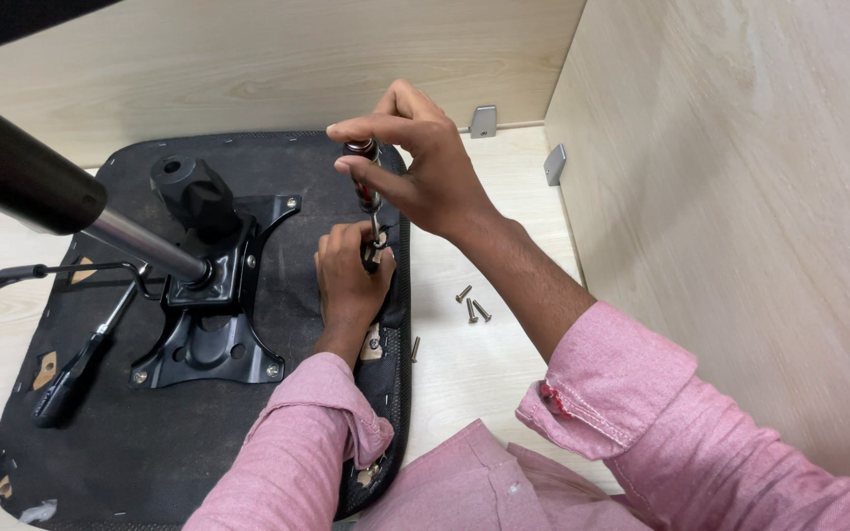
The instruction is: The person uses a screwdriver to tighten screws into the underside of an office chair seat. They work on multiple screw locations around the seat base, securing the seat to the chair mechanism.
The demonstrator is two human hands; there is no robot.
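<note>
Both hands were at the right edge of the upturned black seat base [150, 442]. Our right hand [425, 172] was closed around the screwdriver [366, 177] handle, held upright; our left hand [346, 275] pinched near its tip, perhaps steadying a screw. We judged the tool light, stiff and smooth, best gripped by the handle. Loose screws [472, 307] lay on the table [484, 364].

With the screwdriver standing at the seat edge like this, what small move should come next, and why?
Probably turn the screwdriver with the right hand. It stands upright, its tip down at the edge of the black seat underside, and the left hand steadies the tip there. Loose screws lie on the table.
</note>
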